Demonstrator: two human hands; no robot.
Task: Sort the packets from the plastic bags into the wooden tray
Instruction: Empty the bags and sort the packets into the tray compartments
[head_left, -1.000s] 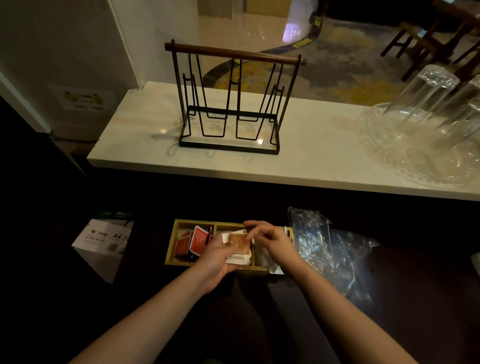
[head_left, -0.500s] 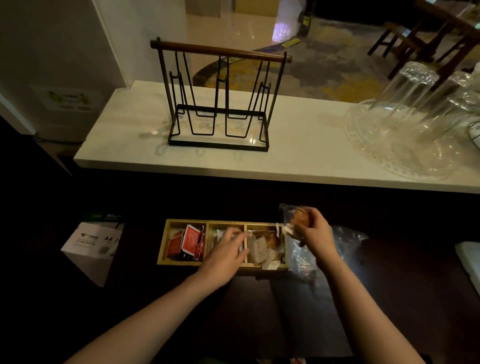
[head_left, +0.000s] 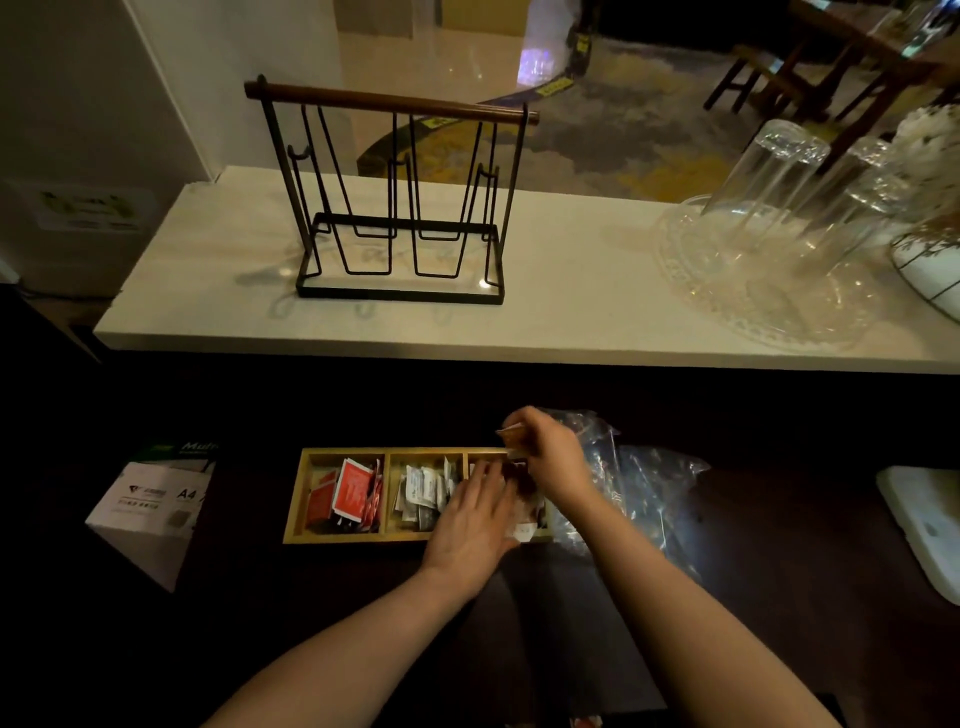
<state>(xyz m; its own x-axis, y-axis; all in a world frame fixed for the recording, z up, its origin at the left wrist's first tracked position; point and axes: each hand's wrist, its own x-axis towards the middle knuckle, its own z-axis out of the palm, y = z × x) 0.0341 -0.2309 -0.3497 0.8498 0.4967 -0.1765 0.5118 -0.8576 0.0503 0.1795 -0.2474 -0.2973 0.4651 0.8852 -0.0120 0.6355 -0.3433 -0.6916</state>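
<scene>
On the dark counter I see the tray (head_left: 296, 499), the bags (head_left: 639, 483) just right of it. My left hand (head_left: 475, 514) lies flat, fingers straight, over the right compartment; my right hand (head_left: 550, 454) pinches a packet (head_left: 511, 435) above it.

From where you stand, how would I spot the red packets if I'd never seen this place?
Find the wooden tray on the dark surface below the pale counter. It has three compartments in a row; the red packets stand in the leftmost. The middle one holds white packets instead.
</scene>
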